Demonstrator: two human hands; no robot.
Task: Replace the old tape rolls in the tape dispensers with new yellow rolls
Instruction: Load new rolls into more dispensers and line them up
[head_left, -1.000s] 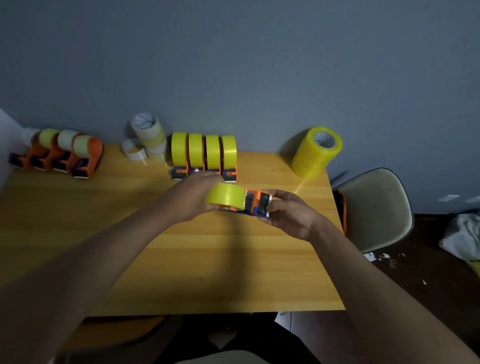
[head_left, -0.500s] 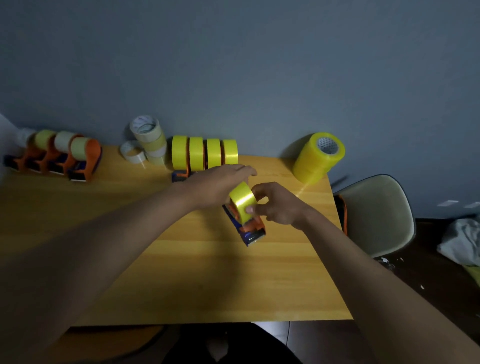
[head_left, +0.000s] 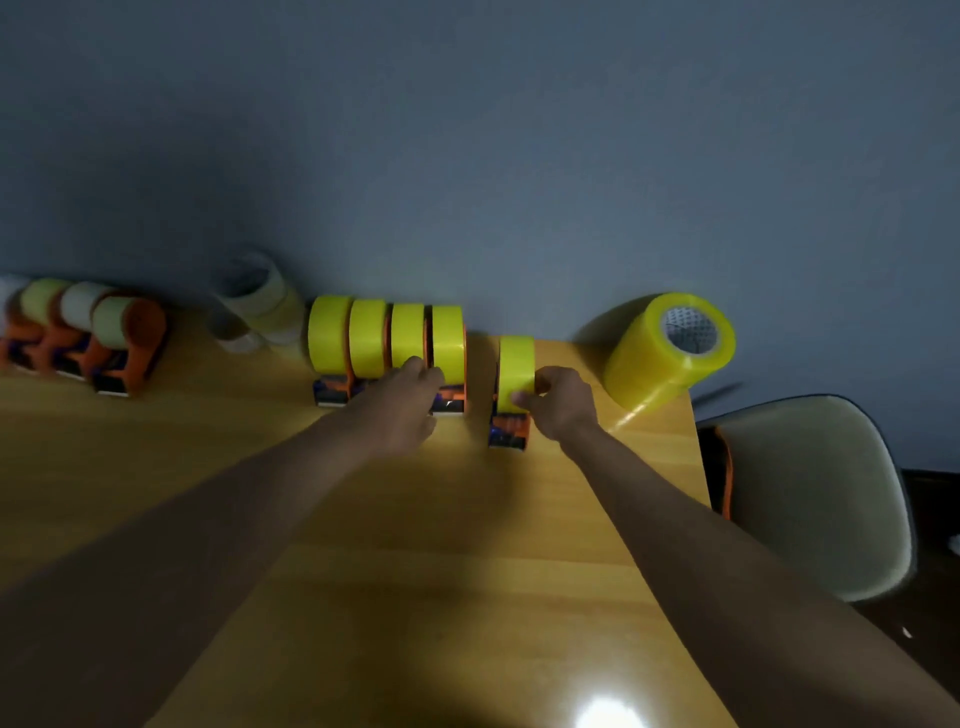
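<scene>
A person's right hand (head_left: 563, 402) pinches a freshly loaded orange tape dispenser (head_left: 511, 395), thumb on the near face of its yellow roll and fingers curled round the right side, as it stands on the wooden table (head_left: 363, 571) toward one o'clock from the table's centre. A narrow gap separates it from the row of four reloaded dispensers (head_left: 387, 353) at twelve o'clock. The left hand (head_left: 410, 402) lies with straight fingers against the front of that row, touching the third and fourth units; it grips nothing.

At ten o'clock, three dispensers with old pale rolls (head_left: 88, 332) wait by the table's left edge, and a blurred heap of used pale rolls (head_left: 260, 306) sits between them and the yellow row. A stack of new yellow rolls (head_left: 670, 353) leans at two o'clock, close to the table's right edge, beside a pale chair (head_left: 810, 499).

The risks appear modest but real. Sliding the fifth dispenser in by its roll rather than its frame could turn the roll and let the tape end slip off the cutter. A hard shove could knock the upright neighbours askew, which the left hand seems placed to prevent. The tilted stack of spares, near the edge, could roll off if the table is jolted.
</scene>
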